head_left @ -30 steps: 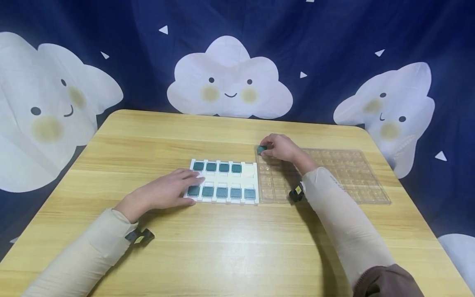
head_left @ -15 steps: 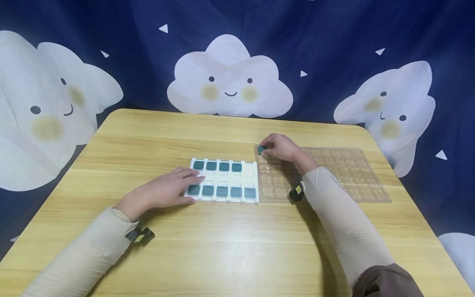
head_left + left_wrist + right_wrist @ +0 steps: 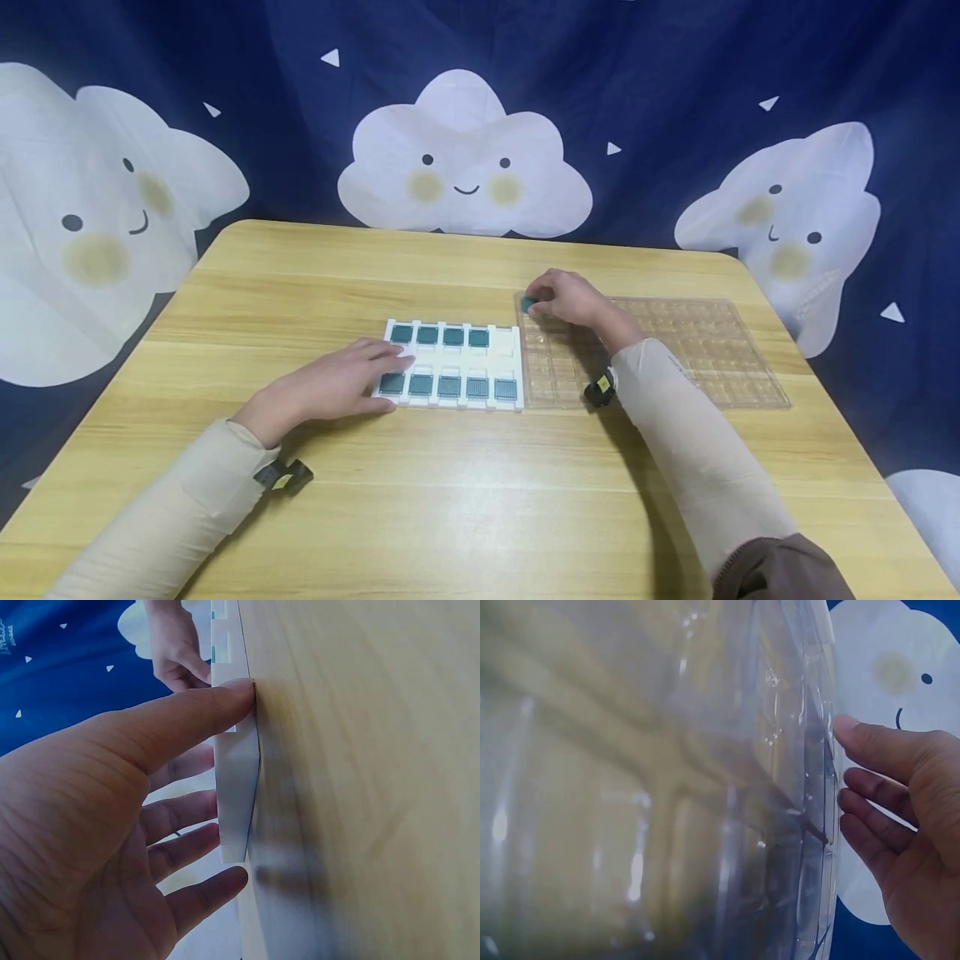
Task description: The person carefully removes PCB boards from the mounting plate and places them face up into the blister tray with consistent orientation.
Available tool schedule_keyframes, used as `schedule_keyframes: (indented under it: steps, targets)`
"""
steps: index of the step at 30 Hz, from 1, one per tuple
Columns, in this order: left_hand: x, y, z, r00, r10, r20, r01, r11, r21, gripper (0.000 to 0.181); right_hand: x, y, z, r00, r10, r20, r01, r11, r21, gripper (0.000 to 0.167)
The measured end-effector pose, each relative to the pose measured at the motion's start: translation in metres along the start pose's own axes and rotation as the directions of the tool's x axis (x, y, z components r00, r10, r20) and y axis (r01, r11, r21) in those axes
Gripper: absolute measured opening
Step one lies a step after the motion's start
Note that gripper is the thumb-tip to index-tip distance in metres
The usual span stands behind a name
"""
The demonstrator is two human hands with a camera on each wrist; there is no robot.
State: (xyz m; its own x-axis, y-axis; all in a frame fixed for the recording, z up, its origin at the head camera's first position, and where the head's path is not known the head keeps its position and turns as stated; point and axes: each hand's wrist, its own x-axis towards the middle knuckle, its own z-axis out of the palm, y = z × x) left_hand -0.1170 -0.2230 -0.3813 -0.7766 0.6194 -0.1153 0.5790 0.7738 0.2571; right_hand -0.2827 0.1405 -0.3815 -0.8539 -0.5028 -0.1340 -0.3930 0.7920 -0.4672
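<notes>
My right hand point(image 3: 570, 298) pinches a small green square chip point(image 3: 527, 305) between thumb and fingertips. The chip lies at the far left corner compartment of the clear plastic tray point(image 3: 678, 346), partly covered by the fingers. In the right wrist view, the fingers point(image 3: 870, 817) are beside the tray's rim and the chip is hidden. My left hand point(image 3: 337, 382) rests on the left end of the white tray point(image 3: 450, 364), its thumb against the near edge and its fingers spread over the top. Several green chips point(image 3: 448, 387) sit in two rows of the white tray; its far right slot holds none.
Both trays lie side by side on a wooden table point(image 3: 450, 517), their edges meeting or nearly so. Behind the table hangs a dark blue cloth point(image 3: 285, 125) with white clouds. Each wrist wears a small black camera.
The chip under my right fingertips has settled slightly lower in the clear tray's corner compartment. Both hands have otherwise stayed in place.
</notes>
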Motion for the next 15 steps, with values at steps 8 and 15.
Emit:
schedule_keyframes:
  steps: [8,15]
  targets:
    - [0.001,0.001,0.000,1.000,-0.003,0.002,0.003,1.000,-0.001,0.070,-0.005,-0.003,-0.001,1.000,-0.005,-0.007,0.004,1.000,-0.020,0.040]
    - [0.001,0.000,0.000,1.000,0.005,0.002,-0.005,1.000,0.001,0.070,-0.011,-0.006,-0.003,1.000,-0.012,-0.025,0.011,1.000,-0.016,0.041]
